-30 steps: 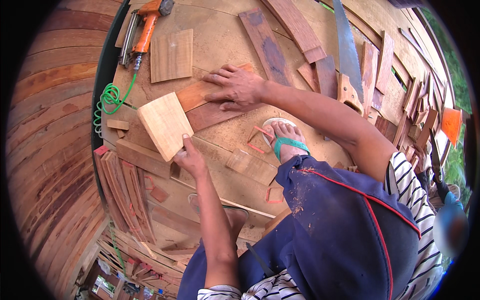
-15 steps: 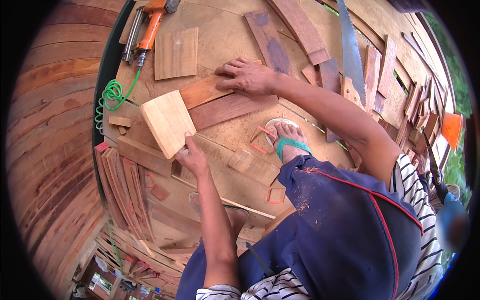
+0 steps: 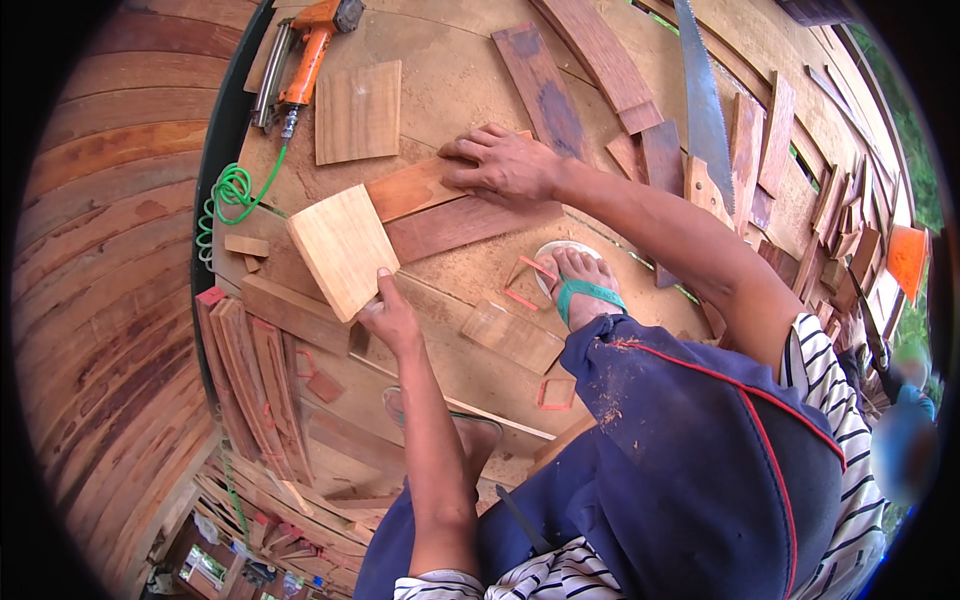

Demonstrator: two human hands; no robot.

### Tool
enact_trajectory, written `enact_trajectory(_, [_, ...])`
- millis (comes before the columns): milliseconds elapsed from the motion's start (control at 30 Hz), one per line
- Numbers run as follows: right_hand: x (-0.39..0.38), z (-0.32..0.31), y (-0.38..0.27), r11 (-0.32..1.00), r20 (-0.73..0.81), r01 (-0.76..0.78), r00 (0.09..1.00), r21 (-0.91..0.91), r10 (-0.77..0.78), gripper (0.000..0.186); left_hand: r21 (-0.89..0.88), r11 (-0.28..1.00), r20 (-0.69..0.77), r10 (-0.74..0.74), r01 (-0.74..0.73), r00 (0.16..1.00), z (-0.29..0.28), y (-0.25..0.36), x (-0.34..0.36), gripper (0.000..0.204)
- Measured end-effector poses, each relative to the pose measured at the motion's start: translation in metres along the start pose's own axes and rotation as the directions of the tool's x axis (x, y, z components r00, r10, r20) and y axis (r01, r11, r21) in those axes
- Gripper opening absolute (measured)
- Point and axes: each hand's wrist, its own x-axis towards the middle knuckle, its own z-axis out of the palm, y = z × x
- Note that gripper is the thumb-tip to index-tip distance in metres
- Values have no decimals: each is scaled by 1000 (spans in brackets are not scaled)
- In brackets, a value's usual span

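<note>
Plywood surface (image 3: 450, 90) carries everything. Reddish plank (image 3: 455, 225) lies just right of pale wood block (image 3: 343, 250). Right hand (image 3: 500, 165) presses flat, fingers spread, on plank above it. Left hand (image 3: 385, 315) pinches block's lower corner, block tilted.

Pale square wooden board (image 3: 342, 248) at 9 o'clock of reddish-brown wooden plank (image 3: 462, 224); orange nail gun (image 3: 305, 55) at 11; steel handsaw (image 3: 706, 120) at 2.
</note>
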Motion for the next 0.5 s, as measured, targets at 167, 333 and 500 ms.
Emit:
enact_trajectory(167, [-1, -2, -2, 1000, -1, 0, 1000, 4, 0, 30, 30, 999, 50, 37, -39, 998, -3, -1, 2, 42])
enact_trajectory(333, [0, -4, -5, 1000, -9, 4, 1000, -20, -4, 29, 89, 996, 51, 26, -31, 998, -5, 0, 2, 42])
enact_trajectory(500, [-1, -4, -2, 996, -44, -89, 995, -18, 88, 34, 142, 989, 4, 26, -26, 1000, 4, 13, -3, 36])
